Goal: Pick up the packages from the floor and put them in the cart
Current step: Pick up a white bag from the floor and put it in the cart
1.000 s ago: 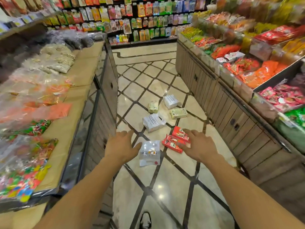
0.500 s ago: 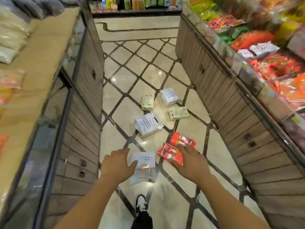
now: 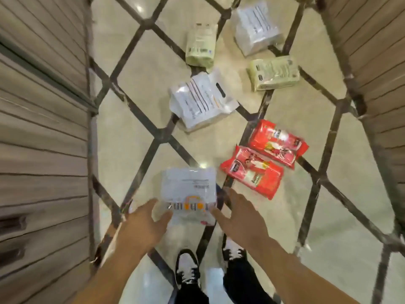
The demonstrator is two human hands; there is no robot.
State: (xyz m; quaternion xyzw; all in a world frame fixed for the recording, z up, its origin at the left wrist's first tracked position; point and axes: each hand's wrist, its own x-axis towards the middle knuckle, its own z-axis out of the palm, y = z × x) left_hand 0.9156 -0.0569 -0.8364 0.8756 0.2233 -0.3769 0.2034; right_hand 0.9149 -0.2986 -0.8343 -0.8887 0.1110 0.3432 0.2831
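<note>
Open left hand [image 3: 142,224] and open right hand [image 3: 238,218], neither gripping yet, flank the clear-and-white plastic package [image 3: 188,194] on the tiled floor [image 3: 131,150]; both should close on opposite edges before lifting.

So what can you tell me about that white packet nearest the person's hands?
The white packet is a flat, glossy plastic pouch lying face up on the tiled floor, closest to the person's shoes. It carries small grey print at the far end and an orange and grey logo that reads upside down from here. The left hand reaches its near left corner and the right hand its right edge; neither visibly grips it yet.
</note>
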